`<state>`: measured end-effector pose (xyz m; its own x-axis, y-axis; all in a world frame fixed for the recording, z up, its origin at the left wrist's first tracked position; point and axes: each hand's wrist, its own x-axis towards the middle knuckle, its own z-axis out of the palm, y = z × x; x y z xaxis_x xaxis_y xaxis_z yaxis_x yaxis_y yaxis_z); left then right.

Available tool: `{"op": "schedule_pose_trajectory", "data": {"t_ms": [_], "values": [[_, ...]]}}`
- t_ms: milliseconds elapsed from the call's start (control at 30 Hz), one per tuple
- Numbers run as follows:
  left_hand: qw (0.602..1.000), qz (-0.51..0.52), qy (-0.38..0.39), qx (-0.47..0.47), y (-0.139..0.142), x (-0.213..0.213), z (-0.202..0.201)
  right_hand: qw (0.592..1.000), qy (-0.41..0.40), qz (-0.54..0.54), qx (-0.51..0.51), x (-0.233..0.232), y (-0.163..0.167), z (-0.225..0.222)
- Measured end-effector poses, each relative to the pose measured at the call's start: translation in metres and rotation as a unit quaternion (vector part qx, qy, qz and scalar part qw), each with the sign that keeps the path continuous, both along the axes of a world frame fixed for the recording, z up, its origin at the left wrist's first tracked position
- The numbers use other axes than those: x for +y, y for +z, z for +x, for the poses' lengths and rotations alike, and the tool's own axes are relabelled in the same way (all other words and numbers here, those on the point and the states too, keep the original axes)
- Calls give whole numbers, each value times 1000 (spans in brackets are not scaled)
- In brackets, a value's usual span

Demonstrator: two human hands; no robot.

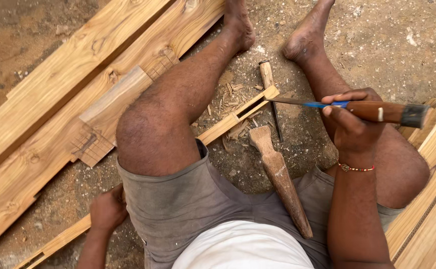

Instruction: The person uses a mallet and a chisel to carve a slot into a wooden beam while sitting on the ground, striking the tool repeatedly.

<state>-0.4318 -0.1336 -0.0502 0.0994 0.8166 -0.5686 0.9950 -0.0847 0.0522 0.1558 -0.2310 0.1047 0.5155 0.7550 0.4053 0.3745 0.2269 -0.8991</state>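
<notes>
Grey shorts (188, 199), white shirt (243, 246), beaded bracelet (356, 168)

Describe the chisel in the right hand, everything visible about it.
The chisel lies nearly level in the right hand, whose fingers wrap its reddish-brown wooden handle. The handle's butt end, at the right, wears a dark, worn band. A blue section joins the handle to a thin, dark metal blade that runs left. Its tip meets the slot at the end of the narrow wooden strip on the sandy ground. Only the hand and the strip touch it.
</notes>
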Motion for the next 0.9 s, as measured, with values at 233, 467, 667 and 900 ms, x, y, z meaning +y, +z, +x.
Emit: {"op": "schedule_pose_trajectory", "data": {"t_ms": [233, 467, 667, 900], "values": [[998, -9, 15, -61, -7, 42, -8, 935, -48, 103, 336, -4, -11, 29], [955, 223, -177, -80, -30, -9, 10, 917, -64, 105, 380, -4, -18, 30], [919, 108, -263, 274, -26, -17, 40, 905, -79, 107, 403, -8, -12, 28], [993, 7, -114, 12, -12, 31, 26, 917, -114, 115, 366, -3, -17, 29]]}}
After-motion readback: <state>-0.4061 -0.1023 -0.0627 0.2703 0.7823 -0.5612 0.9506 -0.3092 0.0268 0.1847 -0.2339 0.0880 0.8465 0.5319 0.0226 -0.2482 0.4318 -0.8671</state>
